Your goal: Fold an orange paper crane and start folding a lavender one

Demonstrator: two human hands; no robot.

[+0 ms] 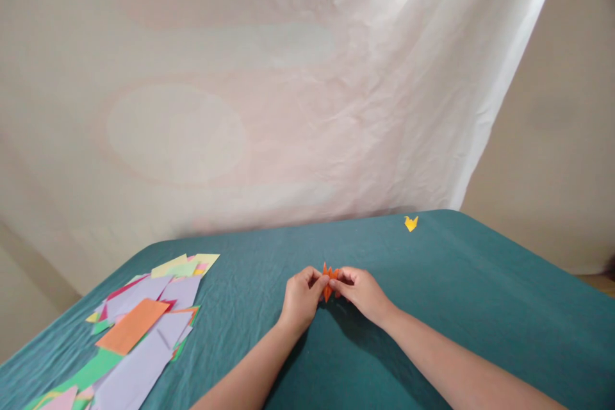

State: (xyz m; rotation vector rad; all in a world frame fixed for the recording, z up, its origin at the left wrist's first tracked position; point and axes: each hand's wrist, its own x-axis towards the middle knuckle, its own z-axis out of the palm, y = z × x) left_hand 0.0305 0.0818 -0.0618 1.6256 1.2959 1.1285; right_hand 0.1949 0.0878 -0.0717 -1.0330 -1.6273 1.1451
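A small folded orange paper figure [328,279] is held just above the teal tablecloth [432,307], near the middle of the table. My left hand [302,298] pinches its left side with fingers curled. My right hand [361,291] pinches its right side the same way. Pointed tips of the orange paper stick up between the two sets of fingertips; the lower part is hidden by my fingers.
A loose pile of coloured paper sheets [139,333], lilac, orange, green, yellow and pink, lies at the table's left. A small yellow folded paper piece [410,223] sits near the far right edge. A pale sheet [269,90] hangs behind the table.
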